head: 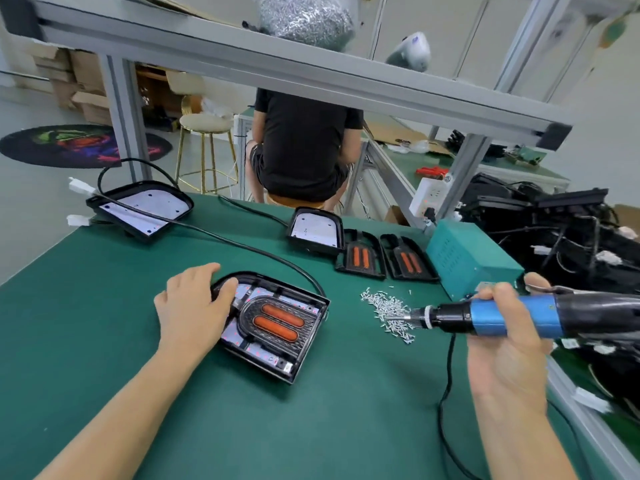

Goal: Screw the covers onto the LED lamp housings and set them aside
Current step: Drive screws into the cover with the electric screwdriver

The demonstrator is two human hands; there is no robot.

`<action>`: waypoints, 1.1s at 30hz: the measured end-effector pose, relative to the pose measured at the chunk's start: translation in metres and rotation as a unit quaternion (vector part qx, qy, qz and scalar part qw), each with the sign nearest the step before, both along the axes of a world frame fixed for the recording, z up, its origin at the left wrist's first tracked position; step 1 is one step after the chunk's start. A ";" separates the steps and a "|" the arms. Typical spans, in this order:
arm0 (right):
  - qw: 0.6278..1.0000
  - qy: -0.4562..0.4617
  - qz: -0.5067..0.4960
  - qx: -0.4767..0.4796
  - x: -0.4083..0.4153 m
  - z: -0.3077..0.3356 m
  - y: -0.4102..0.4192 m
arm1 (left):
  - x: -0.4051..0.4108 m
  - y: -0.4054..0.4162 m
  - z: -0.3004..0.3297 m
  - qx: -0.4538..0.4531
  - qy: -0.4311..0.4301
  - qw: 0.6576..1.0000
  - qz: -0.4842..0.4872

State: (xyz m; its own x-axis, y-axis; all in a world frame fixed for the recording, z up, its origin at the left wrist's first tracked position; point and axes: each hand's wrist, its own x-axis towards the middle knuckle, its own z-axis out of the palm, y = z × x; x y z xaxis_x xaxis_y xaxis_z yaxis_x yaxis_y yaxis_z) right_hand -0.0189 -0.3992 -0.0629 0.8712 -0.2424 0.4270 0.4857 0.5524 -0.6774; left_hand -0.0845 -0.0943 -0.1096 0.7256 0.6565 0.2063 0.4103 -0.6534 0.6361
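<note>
A black LED lamp housing [277, 327] lies in the middle of the green table, with a ribbed cover bearing two orange strips [278, 322] seated in it. My left hand [190, 303] rests on the housing's left end, fingers curled over its rim. My right hand [509, 327] grips a blue and black electric screwdriver [502, 315], held level, its tip over a pile of small silver screws [389, 311]. Two loose covers [362, 256] [408, 259] lie behind the screws. Two more housings with white boards [142, 209] [315, 232] sit farther back.
A teal power box [471, 258] stands at the right, beside a heap of black parts and cables [561, 233]. A black cord [207, 233] runs across the table. The screwdriver's cord [446, 393] hangs near the front. A person in black [301, 143] sits beyond the table.
</note>
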 end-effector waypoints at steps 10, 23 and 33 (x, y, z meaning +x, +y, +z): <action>0.998 0.026 -0.054 -0.004 -0.005 -0.001 -0.019 | 0.029 -0.146 0.032 -0.029 -0.163 0.925 -0.341; 0.996 0.046 -0.070 0.009 -0.010 -0.007 -0.040 | 0.087 -0.181 -0.025 0.000 0.054 0.957 -0.284; 0.996 0.054 -0.073 0.003 -0.010 -0.011 -0.045 | 0.095 -0.188 -0.022 0.191 0.060 0.935 -0.294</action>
